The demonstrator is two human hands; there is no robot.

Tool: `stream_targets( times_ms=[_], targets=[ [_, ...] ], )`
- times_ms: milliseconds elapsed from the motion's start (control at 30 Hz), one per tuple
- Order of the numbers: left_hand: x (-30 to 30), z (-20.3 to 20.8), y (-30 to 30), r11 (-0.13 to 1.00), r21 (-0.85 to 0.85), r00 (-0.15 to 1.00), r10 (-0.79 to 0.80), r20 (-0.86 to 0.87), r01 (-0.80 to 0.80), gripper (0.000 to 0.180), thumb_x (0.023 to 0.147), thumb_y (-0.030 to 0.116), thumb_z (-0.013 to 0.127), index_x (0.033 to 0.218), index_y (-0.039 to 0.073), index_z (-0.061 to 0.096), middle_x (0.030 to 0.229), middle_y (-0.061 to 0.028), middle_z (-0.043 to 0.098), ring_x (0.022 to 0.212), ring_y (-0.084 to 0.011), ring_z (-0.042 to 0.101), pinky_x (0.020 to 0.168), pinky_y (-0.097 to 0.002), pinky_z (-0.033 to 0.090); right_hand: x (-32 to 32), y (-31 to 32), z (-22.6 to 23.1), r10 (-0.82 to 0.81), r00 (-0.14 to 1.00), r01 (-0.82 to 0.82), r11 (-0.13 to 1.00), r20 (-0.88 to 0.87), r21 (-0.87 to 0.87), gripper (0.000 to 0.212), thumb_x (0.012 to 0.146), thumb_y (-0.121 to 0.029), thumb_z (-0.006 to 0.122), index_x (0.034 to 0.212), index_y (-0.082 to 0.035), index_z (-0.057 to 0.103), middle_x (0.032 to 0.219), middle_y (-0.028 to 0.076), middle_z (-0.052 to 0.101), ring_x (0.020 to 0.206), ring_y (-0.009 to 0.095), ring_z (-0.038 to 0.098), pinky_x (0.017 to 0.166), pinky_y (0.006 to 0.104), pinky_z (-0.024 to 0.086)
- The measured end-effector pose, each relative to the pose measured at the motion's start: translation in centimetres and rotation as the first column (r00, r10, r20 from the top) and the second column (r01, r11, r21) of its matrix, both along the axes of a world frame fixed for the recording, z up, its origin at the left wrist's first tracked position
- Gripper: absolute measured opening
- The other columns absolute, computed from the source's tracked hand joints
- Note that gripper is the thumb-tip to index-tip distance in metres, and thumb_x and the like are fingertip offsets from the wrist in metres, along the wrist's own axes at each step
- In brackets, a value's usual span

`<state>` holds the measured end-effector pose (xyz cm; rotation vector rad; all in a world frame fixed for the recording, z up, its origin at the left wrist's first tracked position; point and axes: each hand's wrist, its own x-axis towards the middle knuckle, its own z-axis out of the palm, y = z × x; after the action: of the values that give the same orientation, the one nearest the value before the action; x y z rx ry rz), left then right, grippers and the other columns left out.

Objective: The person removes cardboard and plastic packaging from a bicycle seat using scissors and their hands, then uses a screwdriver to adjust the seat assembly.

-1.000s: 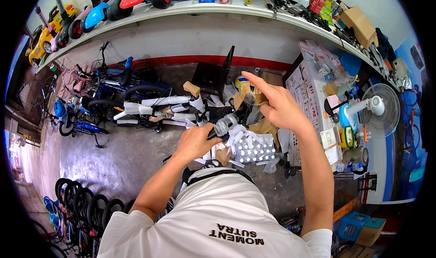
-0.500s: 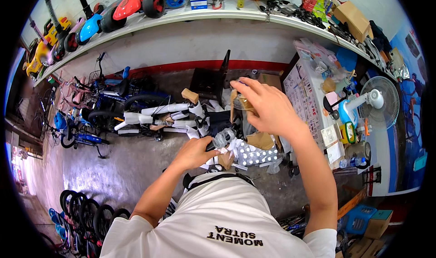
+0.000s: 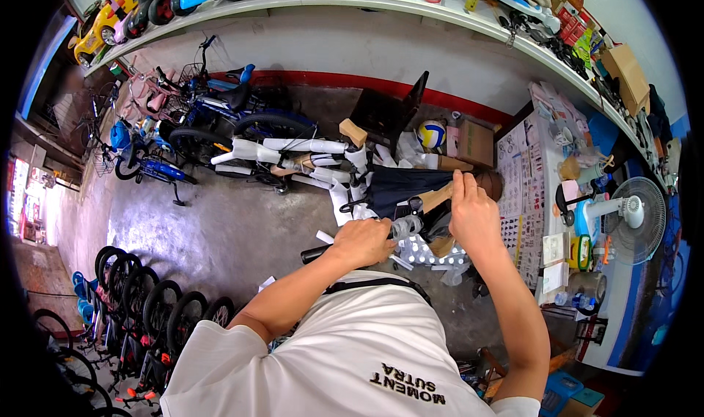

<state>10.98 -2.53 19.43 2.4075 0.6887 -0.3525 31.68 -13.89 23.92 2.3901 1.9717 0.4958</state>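
In the centre of the frame, the left hand (image 3: 363,242) is curled round a black bar (image 3: 315,255), which lies slantwise. One end of the bar sticks out past the wrist to the lower left; just beyond the knuckles, on the other side, is a crumpled wrap of clear plastic (image 3: 405,227). To the right of it, the right hand (image 3: 475,215) is raised, its fingers extended and pressed together, pointing toward the top of the frame. A strip of brown cardboard (image 3: 434,197) lies just beside those fingers; whether the thumb pinches anything cannot be told, as the palm side is hidden. Below and between the hands is a packing sheet (image 3: 422,252) with white dots.

Left of the hands, a bicycle frame (image 3: 279,153) padded in white foam lies on the floor (image 3: 242,211), near dark navy fabric (image 3: 396,186). Above the right hand are a white, yellow and blue volleyball (image 3: 430,134) and a cardboard box (image 3: 475,143), with a dark chair (image 3: 374,109) to their left. At the right of the frame, the desk (image 3: 519,204) bears a fan (image 3: 632,210) with a round grille. A long white shelf (image 3: 323,10) curves across the top, a yellow toy car (image 3: 103,28) at its left end. In the lower left stands a row of small bikes (image 3: 158,311) with black tyres.
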Motion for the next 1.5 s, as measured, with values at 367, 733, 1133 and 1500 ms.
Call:
stream_targets(
  times_ms=[367,733,1133,1500],
  targets=[
    [-0.5,-0.2,-1.4,0.995,-0.074,0.997,-0.074,-0.028,0.072,0.042,0.094,0.038,0.067,0.120,0.005,0.065,0.096,-0.0236,0.073,0.095,-0.0418,0.070,0.083,-0.0526,0.054,3.9,1.2,1.4,0.114,0.889,-0.191,0.972,-0.443,-0.135,0.051,0.068,0.004,0.061,0.117,0.001,0.069,0.108,0.019,0.073,0.093,0.037,0.071,0.081,0.0457,0.058],
    [0.0,-0.6,1.5,0.989,0.124,0.992,-0.067,-0.109,0.080,0.034,0.092,0.028,0.067,0.105,-0.004,0.067,0.093,-0.0241,0.074,0.092,-0.0371,0.073,0.077,-0.0488,0.057,0.7,-0.3,-1.2,-0.012,1.000,0.008,0.986,-0.021,-0.167,0.051,0.077,-0.011,0.068,0.127,-0.001,0.062,0.097,0.011,0.064,0.085,0.028,0.068,0.077,0.0405,0.057],
    [-0.8,-3.2,1.1,0.996,0.078,0.979,0.056,-0.194,-0.041,0.039,0.094,0.039,0.066,0.108,0.003,0.070,0.097,-0.0225,0.073,0.094,-0.0389,0.071,0.082,-0.0514,0.055,0.3,2.4,-8.7,-0.049,0.999,0.046,0.981,-0.009,-0.187,0.027,0.078,-0.011,0.067,0.102,0.001,0.064,0.079,0.013,0.069,0.078,0.026,0.070,0.064,0.0348,0.058],
    [-1.5,-1.0,-1.2,0.996,0.036,0.996,-0.085,-0.020,0.086,0.044,0.088,0.045,0.073,0.109,0.006,0.073,0.086,-0.0241,0.072,0.084,-0.0428,0.071,0.076,-0.0520,0.056,5.8,0.9,-1.2,0.231,0.884,-0.331,0.923,-0.407,-0.195,0.022,0.074,-0.008,0.064,0.093,-0.004,0.075,0.070,0.020,0.069,0.072,0.037,0.071,0.068,0.0459,0.058]
  ],
)
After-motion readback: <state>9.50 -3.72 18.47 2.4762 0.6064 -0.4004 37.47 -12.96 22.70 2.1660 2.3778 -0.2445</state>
